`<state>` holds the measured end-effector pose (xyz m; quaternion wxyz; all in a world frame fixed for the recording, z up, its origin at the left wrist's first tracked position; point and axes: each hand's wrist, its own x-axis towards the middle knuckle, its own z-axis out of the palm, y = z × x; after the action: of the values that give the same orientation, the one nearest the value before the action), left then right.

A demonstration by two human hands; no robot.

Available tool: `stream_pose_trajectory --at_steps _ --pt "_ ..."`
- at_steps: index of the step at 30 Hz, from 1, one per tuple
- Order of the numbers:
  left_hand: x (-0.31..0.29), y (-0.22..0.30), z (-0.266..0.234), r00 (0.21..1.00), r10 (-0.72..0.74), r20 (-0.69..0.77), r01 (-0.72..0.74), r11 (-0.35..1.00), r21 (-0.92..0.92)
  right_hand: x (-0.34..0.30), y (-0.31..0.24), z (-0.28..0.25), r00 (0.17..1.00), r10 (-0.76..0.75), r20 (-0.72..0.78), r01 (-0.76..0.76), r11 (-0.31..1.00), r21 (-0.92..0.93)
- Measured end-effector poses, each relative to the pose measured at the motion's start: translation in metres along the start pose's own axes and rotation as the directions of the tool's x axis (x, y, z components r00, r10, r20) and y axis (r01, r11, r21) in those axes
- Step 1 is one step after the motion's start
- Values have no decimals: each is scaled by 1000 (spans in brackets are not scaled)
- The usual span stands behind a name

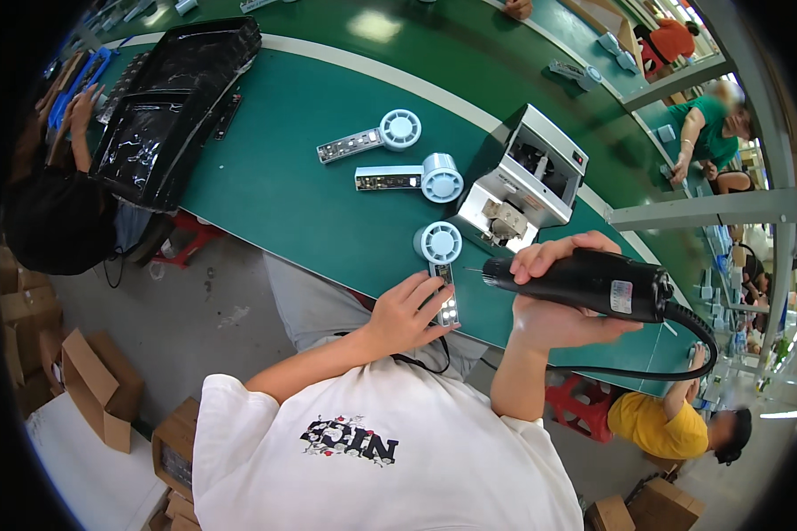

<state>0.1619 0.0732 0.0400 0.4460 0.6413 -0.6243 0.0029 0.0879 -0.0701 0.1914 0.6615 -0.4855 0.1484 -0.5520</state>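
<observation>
My right hand (553,301) is wrapped around a black electric screwdriver (584,281), its thin bit pointing left above the table. My left hand (407,311) grips the handle of a light blue handheld fan (438,243) at the table's near edge; the fan's round head faces up and its circuit board shows in the opened handle. Beyond it lie a second handheld fan (441,179) and a third handheld fan (401,130), both with their handle boards bare. Behind the screwdriver's tip stands a silver and black screw feeder (527,177).
The green table (266,177) carries a black plastic-lined tray (155,119) at the left, near a person in dark clothes. A black cable (707,336) loops from the screwdriver. Cardboard boxes (102,389) stand on the floor at left. Other people sit along the right side.
</observation>
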Motion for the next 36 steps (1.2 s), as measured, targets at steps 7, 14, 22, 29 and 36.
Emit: stream_pose_trajectory --at_steps 7,14,22,29,36 --pt "0 -1 4 999 -7 -44 8 999 33 -4 12 1 1000 20 -5 -20 999 51" --pt "-1 0 3 999 -12 -31 12 1000 17 -8 20 0 999 34 -11 -33 998 60" --pt "0 -1 3 1000 -9 -28 9 1000 19 -10 28 0 998 36 -56 -34 999 37" --pt "-1 -2 3 1000 -7 -22 7 1000 14 -17 35 -1 1000 -16 5 16 999 -33" --pt "-3 -2 4 1000 -2 -11 3 1000 23 -18 37 -3 1000 -1 -32 -1 998 -69"
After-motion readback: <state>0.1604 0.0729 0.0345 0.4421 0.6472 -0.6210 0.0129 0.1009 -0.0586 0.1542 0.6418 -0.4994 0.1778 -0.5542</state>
